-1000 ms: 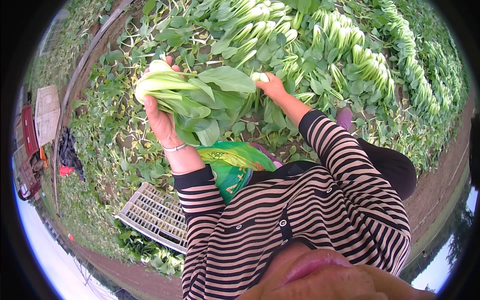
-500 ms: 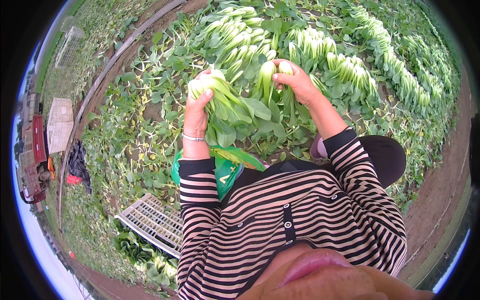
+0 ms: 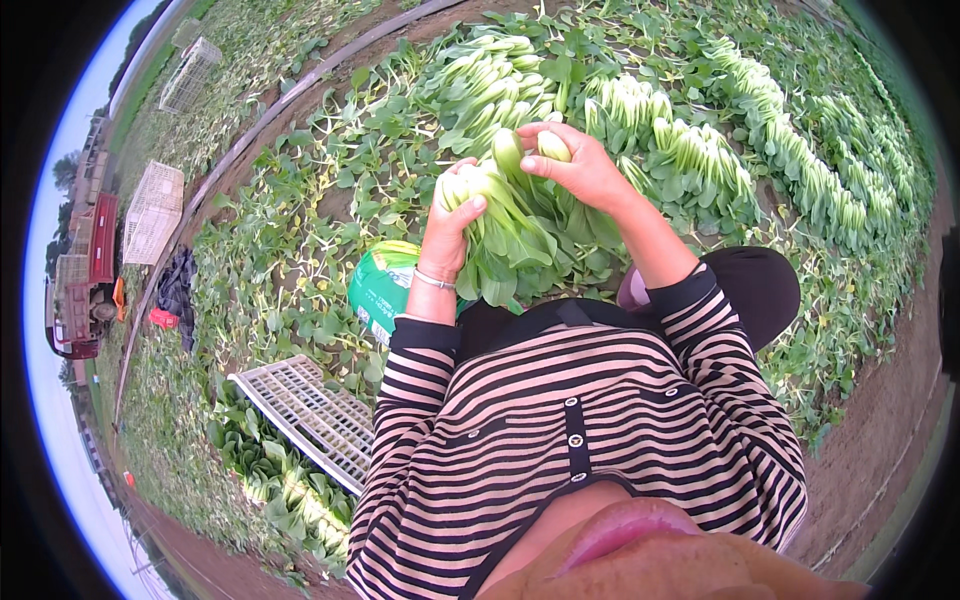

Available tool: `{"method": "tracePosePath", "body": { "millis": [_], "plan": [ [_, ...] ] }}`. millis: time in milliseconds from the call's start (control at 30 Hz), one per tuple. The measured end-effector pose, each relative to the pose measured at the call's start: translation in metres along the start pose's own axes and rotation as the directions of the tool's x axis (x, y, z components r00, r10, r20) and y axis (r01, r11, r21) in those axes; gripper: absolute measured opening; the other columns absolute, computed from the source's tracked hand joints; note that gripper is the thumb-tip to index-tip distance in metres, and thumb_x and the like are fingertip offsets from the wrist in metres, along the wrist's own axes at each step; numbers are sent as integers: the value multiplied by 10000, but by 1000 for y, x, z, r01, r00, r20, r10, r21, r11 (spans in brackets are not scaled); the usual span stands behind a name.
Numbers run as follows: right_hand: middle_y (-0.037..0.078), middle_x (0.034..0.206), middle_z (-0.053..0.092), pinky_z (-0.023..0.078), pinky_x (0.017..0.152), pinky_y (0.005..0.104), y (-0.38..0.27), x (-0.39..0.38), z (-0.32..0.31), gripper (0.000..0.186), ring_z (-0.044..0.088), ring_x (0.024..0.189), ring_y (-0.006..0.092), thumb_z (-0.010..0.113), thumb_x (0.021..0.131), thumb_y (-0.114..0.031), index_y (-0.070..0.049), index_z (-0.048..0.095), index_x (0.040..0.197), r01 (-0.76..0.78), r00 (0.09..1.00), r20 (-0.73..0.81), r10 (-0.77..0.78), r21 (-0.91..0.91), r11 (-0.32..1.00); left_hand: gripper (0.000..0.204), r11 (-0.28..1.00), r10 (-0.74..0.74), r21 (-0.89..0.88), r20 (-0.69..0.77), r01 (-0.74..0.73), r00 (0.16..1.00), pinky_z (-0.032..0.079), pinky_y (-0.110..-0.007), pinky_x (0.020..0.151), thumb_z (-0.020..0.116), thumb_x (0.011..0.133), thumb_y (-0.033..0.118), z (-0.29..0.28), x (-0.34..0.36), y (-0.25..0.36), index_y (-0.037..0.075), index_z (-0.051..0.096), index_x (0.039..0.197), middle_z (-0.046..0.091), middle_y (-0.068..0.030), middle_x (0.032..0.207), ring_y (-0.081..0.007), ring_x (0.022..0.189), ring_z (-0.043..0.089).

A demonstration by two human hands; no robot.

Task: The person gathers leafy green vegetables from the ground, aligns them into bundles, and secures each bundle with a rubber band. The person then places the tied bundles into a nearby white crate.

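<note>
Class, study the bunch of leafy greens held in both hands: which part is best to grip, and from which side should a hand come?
Grip the bunch of greens at its pale, thick stem bases, which point up and look firm, while the broad dark leaves hang down, soft and easily crushed. Come in from the sides, as the left hand and right hand do, fingers wrapping the stems near the top.

Field soil (image 3: 880, 400): cut bok choy rows (image 3: 690, 150), white crate (image 3: 310, 415), green bag (image 3: 385, 285).
</note>
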State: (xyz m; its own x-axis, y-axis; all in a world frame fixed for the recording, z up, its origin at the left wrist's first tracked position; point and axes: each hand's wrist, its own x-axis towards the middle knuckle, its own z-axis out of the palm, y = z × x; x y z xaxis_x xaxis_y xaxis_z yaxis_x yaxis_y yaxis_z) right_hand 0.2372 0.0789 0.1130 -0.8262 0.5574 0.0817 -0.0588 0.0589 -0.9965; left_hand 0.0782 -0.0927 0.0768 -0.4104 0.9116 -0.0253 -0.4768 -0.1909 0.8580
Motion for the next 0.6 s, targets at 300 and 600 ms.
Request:
{"method": "tracePosePath", "body": {
  "millis": [300, 600],
  "plan": [
    [54, 1148, 655, 489, 917, 281, 10, -13, 1, 467, 609, 1022, 123, 762, 850, -169, -27, 615, 1270, 104, 981, -150, -125, -138, 985, 788, 979, 32, 198, 76, -46, 997, 440, -309, 1014, 851, 725, 156, 35, -27, 8, 22, 439, 1382, 557, -54, 1229, -163, 1126, 552],
    [8, 1143, 637, 470, 935, 264, -7, -35, 10, 463, 583, 1038, 93, 762, 879, -177, -37, 596, 1288, 92, 996, -25, -90, 136, 986, 738, 992, 82, 88, 35, -85, 996, 432, -318, 1030, 830, 749, 137, 40, -25, 4, 18, 447, 1368, 558, -62, 1246, -172, 1142, 553]
  ]
}}
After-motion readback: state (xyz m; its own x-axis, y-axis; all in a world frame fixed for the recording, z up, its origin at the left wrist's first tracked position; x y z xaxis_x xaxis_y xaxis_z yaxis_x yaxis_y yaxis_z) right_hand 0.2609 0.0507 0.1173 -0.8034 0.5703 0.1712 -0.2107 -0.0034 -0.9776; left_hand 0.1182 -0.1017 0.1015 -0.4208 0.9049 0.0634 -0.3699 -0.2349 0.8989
